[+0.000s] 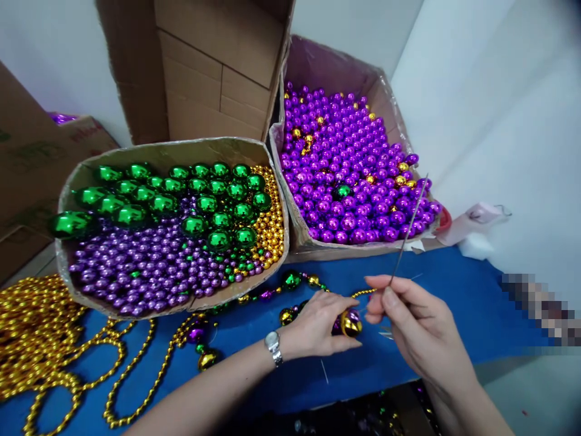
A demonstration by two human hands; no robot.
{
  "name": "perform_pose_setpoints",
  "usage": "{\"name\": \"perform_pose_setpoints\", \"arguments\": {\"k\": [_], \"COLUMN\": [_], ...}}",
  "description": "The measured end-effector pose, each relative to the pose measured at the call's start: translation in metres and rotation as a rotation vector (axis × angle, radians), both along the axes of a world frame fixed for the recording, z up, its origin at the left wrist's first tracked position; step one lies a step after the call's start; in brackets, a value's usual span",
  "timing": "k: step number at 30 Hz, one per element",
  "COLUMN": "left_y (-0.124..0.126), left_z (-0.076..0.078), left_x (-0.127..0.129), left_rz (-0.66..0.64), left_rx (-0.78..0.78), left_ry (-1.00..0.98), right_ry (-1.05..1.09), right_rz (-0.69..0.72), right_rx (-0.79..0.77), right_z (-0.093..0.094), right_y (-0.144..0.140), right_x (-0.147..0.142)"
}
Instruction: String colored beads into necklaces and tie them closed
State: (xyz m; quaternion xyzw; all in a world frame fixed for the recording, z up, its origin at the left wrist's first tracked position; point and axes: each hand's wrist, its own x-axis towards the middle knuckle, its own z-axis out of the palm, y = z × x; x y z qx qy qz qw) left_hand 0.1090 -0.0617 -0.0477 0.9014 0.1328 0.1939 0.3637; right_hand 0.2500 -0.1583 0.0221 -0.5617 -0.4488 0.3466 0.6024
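Head cam: left hand (pixel 318 327) pinches the gold bead (pixel 351 323), right hand (pixel 408 315) grips the needle (pixel 408 233). Keep that bead steady, feed straight through the hole.

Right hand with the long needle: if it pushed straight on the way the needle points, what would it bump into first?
Probably the box of purple beads. The needle in the right hand slants up and away, its tip already over that box's near edge, though depth is hard to judge.

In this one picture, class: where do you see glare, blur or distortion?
Head view: bright glare spots on the green balls and gold ball; a pixelated patch at the right edge; box rims bow from lens distortion; needle slightly soft.
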Motion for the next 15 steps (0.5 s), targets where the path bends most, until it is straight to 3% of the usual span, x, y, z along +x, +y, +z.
{"name": "perform_pose_setpoints", "arguments": {"k": [6, 15], "left_y": [0.002, 0.019], "left_z": [-0.026, -0.032], "left_x": [-0.001, -0.009], "left_rz": [0.095, 0.065], "left_rx": [0.132, 0.313], "left_ry": [0.146, 0.322], "right_ry": [0.253, 0.462], "right_rz": [-0.186, -0.498], "right_rx": [0.068, 0.184], "right_z": [0.002, -0.027], "right_y": [0.0, 0.001], "right_x": [0.036, 0.091]}}
